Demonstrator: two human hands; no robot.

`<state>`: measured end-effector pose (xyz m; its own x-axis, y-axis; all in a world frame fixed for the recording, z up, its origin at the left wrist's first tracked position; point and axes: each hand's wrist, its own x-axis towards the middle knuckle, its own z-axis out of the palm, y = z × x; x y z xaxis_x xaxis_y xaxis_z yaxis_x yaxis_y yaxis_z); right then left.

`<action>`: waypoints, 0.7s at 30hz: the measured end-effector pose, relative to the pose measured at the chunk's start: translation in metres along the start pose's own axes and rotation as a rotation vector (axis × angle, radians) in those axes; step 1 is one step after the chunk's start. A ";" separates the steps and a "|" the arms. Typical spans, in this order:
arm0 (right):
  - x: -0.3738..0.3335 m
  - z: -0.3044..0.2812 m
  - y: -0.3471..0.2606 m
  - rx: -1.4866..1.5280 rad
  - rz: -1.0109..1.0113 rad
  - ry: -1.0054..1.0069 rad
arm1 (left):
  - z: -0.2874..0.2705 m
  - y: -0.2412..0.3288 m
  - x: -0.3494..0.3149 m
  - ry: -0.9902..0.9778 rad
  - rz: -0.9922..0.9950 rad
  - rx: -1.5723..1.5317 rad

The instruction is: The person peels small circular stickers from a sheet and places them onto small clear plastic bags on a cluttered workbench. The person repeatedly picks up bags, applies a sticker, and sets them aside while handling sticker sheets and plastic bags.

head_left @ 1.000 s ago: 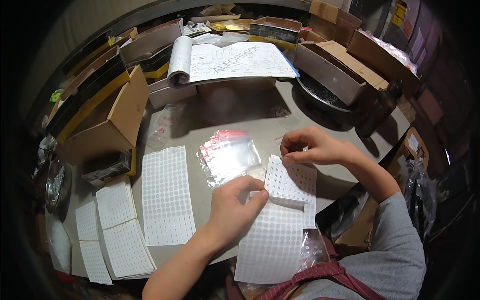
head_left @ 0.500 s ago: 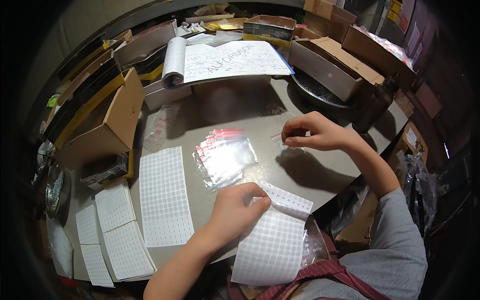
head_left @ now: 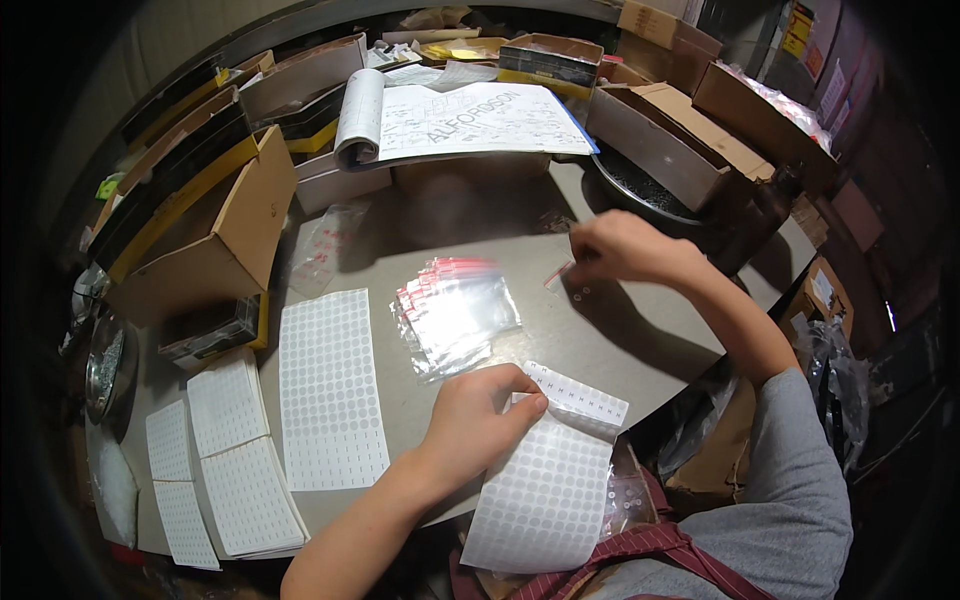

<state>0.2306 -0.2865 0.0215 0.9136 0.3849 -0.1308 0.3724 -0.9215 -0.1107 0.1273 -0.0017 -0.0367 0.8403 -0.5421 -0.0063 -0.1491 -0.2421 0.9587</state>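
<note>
A white sheet of round stickers (head_left: pixel 540 490) is pinched along its upper edge between the thumb and fingers of my left hand (head_left: pixel 480 415). The sheet's top strip is folded back and carries rows of small printed marks. My right hand (head_left: pixel 632 248) is over the table farther to the right, its fingers bent down and pressed together, slightly blurred. What they hold, if anything, is hidden. Just below those fingers lies a small clear zip bag (head_left: pixel 556 276) with a red edge, beside small white round pieces (head_left: pixel 580 293). A fanned stack of clear zip bags (head_left: pixel 455 315) lies between my hands.
Another sticker sheet (head_left: pixel 330 390) and banded stacks of sheets (head_left: pixel 250 490) lie at the left. Cardboard boxes (head_left: pixel 215 235) line the left and back. An open notepad (head_left: pixel 470 120) stands at the back, with a dark round bowl (head_left: pixel 645 190) to its right.
My right hand has risen slightly away from the small bag, fingers now turned down. Small white round pieces now show beside that bag. My left hand keeps its pinch on the sheet.
</note>
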 end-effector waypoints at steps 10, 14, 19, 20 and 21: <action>0.056 0.006 0.050 0.186 -0.189 -0.030 | -0.003 0.004 0.000 0.013 -0.001 -0.019; 0.059 0.013 0.050 0.074 -0.208 0.008 | -0.003 0.000 0.000 -0.009 -0.008 -0.001; 0.055 0.000 0.054 -0.159 -0.028 0.022 | -0.003 -0.003 0.000 0.016 -0.006 -0.068; 0.052 0.006 0.060 -0.104 -0.022 0.032 | -0.002 -0.006 0.000 0.039 0.027 -0.073; 0.047 0.018 0.071 -0.052 -0.012 0.045 | -0.001 -0.009 0.002 0.059 0.066 -0.078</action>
<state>0.2968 -0.3325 -0.0099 0.9152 0.3939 -0.0849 0.3899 -0.9189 -0.0601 0.1309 -0.0003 -0.0446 0.8593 -0.5063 0.0719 -0.1660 -0.1432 0.9757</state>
